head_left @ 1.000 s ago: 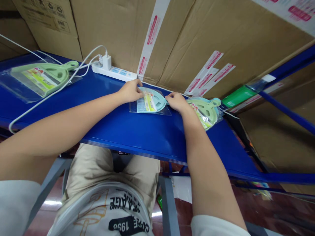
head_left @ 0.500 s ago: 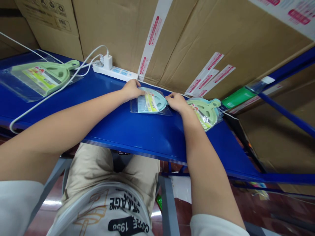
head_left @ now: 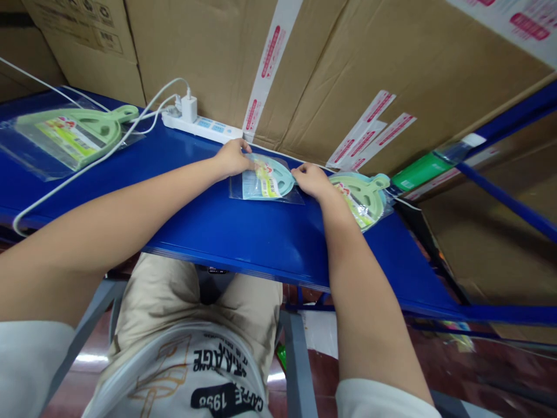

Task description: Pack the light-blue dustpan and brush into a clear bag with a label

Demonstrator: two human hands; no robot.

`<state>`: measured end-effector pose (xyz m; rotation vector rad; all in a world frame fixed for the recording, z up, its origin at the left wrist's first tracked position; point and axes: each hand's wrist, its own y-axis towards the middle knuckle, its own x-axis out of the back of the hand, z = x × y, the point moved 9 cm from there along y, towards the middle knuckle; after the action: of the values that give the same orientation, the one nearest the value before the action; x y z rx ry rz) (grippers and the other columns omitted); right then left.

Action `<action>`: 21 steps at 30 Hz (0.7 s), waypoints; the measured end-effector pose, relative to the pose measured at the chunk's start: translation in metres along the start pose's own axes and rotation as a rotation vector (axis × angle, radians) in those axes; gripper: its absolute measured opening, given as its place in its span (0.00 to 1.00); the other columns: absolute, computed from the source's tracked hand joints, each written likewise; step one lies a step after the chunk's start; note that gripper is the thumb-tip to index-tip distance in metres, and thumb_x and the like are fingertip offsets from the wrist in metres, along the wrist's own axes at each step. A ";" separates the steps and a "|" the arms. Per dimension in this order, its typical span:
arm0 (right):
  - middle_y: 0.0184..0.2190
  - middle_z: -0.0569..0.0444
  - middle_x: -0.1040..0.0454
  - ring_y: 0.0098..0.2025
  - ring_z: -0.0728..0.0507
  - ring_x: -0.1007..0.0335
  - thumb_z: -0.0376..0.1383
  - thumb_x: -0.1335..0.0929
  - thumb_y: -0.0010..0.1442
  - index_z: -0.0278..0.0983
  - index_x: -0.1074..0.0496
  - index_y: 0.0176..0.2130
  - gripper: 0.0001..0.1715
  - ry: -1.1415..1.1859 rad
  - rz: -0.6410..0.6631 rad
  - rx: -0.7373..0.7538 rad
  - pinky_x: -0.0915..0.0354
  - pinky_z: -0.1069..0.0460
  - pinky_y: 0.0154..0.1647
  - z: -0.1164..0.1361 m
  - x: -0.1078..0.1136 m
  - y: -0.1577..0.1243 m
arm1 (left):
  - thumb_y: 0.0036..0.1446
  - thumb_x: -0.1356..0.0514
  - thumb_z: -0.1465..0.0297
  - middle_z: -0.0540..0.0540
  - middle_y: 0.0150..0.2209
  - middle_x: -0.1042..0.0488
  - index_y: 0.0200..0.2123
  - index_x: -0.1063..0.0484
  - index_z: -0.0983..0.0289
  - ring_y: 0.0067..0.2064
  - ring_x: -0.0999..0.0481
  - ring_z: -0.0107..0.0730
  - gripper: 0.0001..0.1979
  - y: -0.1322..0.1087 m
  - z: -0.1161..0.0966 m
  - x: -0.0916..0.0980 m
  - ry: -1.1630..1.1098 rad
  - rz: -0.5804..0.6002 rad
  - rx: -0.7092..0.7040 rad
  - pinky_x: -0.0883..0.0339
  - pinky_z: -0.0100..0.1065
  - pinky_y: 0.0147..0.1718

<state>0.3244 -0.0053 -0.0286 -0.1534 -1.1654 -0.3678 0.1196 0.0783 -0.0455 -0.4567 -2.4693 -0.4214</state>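
Note:
A light blue small dustpan (head_left: 284,177) with a yellow-and-white label lies in a clear plastic bag on the blue tabletop (head_left: 243,229). My left hand (head_left: 234,158) pinches the bag's upper left edge, fingers closed. At the handle end, my right hand (head_left: 310,179) has its fingers closed on the tip of the dustpan, hiding most of the handle. Just right of that hand is a bagged green dustpan (head_left: 369,194), partly covered by my right forearm. Another bagged green dustpan (head_left: 99,129) rests at the far left.
Behind the table stand large cardboard boxes (head_left: 209,52). A white power strip (head_left: 204,126) with a plugged-in charger sits along the back edge. Its white cable (head_left: 78,174) loops across the left side. A bottle with a green label (head_left: 424,172) lies at the back right.
Slightly more of the label's upper part shows beside my left fingers. Both hands keep nearly the same places on the bagged blue dustpan.

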 end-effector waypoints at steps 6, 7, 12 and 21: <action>0.48 0.42 0.15 0.53 0.35 0.21 0.38 0.33 0.69 0.41 0.28 0.33 0.10 0.004 0.000 -0.021 0.30 0.47 0.54 0.000 0.001 -0.001 | 0.57 0.28 0.73 0.56 0.40 0.17 0.52 0.28 0.66 0.45 0.16 0.41 0.21 -0.011 -0.008 0.001 -0.028 0.040 0.057 0.22 0.45 0.50; 0.47 0.42 0.15 0.53 0.35 0.21 0.38 0.32 0.68 0.41 0.28 0.33 0.10 0.009 0.000 -0.018 0.30 0.47 0.54 0.001 0.001 -0.001 | 0.59 0.30 0.73 0.56 0.40 0.17 0.52 0.29 0.67 0.45 0.16 0.38 0.19 -0.013 -0.010 0.002 -0.016 0.044 0.046 0.23 0.43 0.50; 0.47 0.43 0.15 0.52 0.35 0.21 0.38 0.32 0.68 0.41 0.27 0.34 0.09 0.006 -0.006 -0.012 0.29 0.46 0.54 0.001 0.001 0.000 | 0.63 0.33 0.70 0.55 0.41 0.17 0.51 0.31 0.65 0.46 0.19 0.36 0.16 -0.016 -0.015 0.008 0.085 0.019 0.036 0.26 0.40 0.53; 0.45 0.43 0.15 0.51 0.35 0.21 0.39 0.32 0.68 0.40 0.25 0.35 0.09 -0.008 -0.002 0.013 0.29 0.46 0.53 -0.001 0.001 0.002 | 0.56 0.31 0.74 0.55 0.41 0.17 0.51 0.27 0.63 0.49 0.17 0.45 0.19 -0.020 -0.023 0.021 0.157 -0.073 -0.004 0.27 0.44 0.57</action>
<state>0.3259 -0.0041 -0.0283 -0.1424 -1.1754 -0.3620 0.1066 0.0559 -0.0185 -0.3228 -2.3381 -0.4743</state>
